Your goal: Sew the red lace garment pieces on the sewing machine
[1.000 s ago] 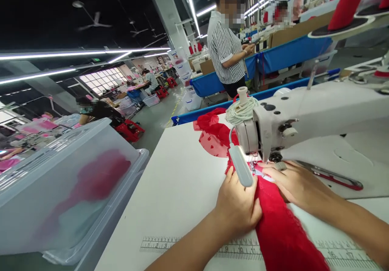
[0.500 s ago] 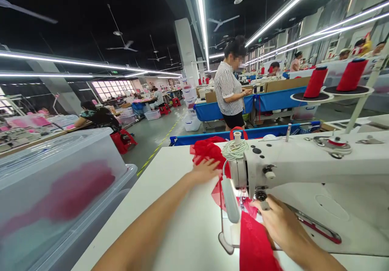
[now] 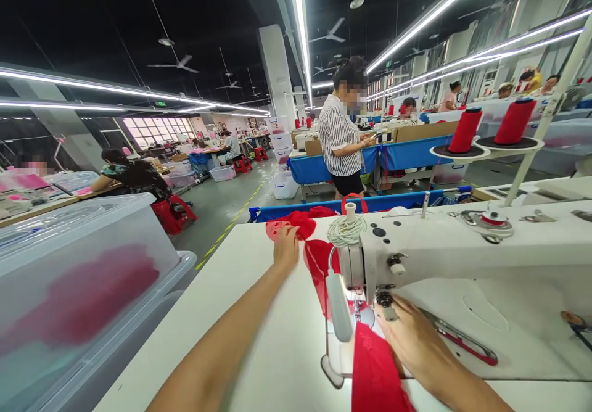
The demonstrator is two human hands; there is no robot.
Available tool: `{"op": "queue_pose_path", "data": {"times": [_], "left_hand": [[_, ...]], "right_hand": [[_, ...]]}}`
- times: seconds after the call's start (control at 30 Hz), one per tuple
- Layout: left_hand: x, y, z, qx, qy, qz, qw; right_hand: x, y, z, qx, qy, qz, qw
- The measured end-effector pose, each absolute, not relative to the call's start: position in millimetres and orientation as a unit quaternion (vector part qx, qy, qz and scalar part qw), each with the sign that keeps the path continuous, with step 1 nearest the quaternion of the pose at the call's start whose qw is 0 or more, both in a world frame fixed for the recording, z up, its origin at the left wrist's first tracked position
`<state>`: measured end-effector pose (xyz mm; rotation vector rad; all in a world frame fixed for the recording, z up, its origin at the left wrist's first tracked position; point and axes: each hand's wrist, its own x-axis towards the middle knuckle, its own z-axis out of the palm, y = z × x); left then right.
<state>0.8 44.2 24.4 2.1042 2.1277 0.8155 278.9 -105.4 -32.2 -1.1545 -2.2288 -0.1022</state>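
Observation:
My left hand (image 3: 287, 248) reaches out over the white table, its fingers closed on a bunched piece of red sheer fabric (image 3: 303, 224) to the left of the sewing machine (image 3: 439, 245). More red fabric (image 3: 319, 267) hangs together behind the machine's lamp (image 3: 339, 307). My right hand (image 3: 411, 332) lies beside the needle area (image 3: 357, 306), its fingertips partly hidden by the tension knob, so their grip cannot be made out. A red fabric strip (image 3: 374, 369) runs from the presser foot toward me, along the thumb side of that hand.
Scissors-like snips with a red handle (image 3: 476, 345) lie on the machine bed. Red thread cones (image 3: 466, 129) stand behind. A clear plastic bin (image 3: 83, 288) flanks the table on the left. A person in a striped shirt (image 3: 340, 134) stands beyond a blue cloth trough (image 3: 296, 211).
My left hand has gone from lying spread on the red fabric to gripping it, drawing some leftward. My right hand stays by the needle. The view has shifted slightly right.

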Motion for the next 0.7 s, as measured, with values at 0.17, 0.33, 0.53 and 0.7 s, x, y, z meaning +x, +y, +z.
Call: {"op": "queue_pose_path", "data": {"times": [0.17,0.33,0.53,0.7], "left_hand": [[9,-91,-2,0.735,0.601,0.303,0.075],[33,-223,-51,0.853,0.405,0.302,0.127],[54,-272,-28,0.869,0.374,0.307,0.104],[65,-274,-4,0.832,0.449,0.287,0.155]], "right_hand": [[279,-111,-30,-0.416,-0.83,-0.057,0.366],[280,-126,-11,-0.467,-0.811,0.017,0.351],[297,-164,14,-0.578,-0.76,0.226,0.195],[295,-200,15,-0.651,-0.714,0.239,0.097]]}}
